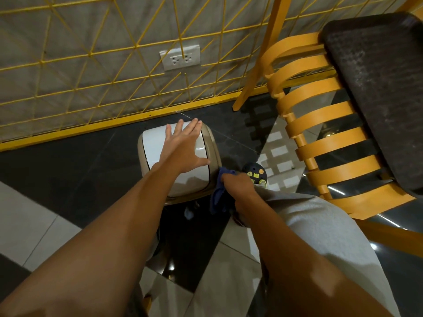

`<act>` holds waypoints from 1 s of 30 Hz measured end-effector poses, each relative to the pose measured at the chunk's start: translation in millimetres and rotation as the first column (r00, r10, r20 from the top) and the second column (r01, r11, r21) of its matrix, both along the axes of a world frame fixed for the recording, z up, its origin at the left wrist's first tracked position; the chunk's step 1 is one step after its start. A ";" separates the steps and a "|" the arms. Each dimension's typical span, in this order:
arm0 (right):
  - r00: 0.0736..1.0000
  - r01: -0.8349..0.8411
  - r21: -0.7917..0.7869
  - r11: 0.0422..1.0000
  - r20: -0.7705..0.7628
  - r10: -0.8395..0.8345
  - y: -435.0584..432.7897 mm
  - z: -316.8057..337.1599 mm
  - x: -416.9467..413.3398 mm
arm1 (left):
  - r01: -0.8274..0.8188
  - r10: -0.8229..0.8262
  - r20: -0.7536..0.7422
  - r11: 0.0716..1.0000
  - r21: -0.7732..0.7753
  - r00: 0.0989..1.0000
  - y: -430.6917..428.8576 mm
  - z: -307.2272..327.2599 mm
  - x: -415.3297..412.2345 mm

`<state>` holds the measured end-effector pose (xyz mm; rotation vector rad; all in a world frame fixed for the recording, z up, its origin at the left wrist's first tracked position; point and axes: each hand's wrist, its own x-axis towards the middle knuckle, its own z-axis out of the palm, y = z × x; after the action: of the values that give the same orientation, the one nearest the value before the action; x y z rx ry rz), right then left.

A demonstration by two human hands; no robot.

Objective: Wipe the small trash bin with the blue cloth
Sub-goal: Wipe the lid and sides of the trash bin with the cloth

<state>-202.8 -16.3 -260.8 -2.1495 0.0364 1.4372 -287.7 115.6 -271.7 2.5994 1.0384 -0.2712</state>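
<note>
Left hand point(183, 148) spreads flat on the small trash bin point(155, 147) at twelve o'clock, right hand point(239, 185) bunches the blue cloth point(218, 195) at its four o'clock corner, and steady downward pressure should stop it sliding under the wipe.

An indoor seating spot, likely a café or decorated lounge: a glossy black-and-white tiled floor point(68, 170), a grey concrete wall point(68, 30) behind a yellow wire grid point(114, 124), a double socket point(180, 57), and a yellow slatted chair point(320, 110) with a dark cushion point(377, 88).
</note>
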 end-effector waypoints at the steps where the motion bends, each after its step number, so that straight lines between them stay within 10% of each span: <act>1: 0.993 -0.070 0.052 0.996 0.097 0.065 5.1 0.8 5.6 | 0.003 -0.003 0.000 1.000 -0.002 1.000 0.3 0.0 -0.2; 6: 0.921 -0.316 0.207 0.926 0.300 0.247 28.6 6.5 1.5 | -0.010 0.010 0.025 1.000 -0.003 1.000 0.3 -1.4 -1.2; 30: 0.761 -0.511 -0.016 0.859 0.457 0.461 -10.7 -8.3 -51.8 | -0.006 0.006 -0.012 1.000 -0.002 1.000 -1.1 4.4 1.3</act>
<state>-254.6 -26.9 -269.1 -2.4482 -0.8173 1.1107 -286.4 114.5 -267.3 2.5958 1.0490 -0.2872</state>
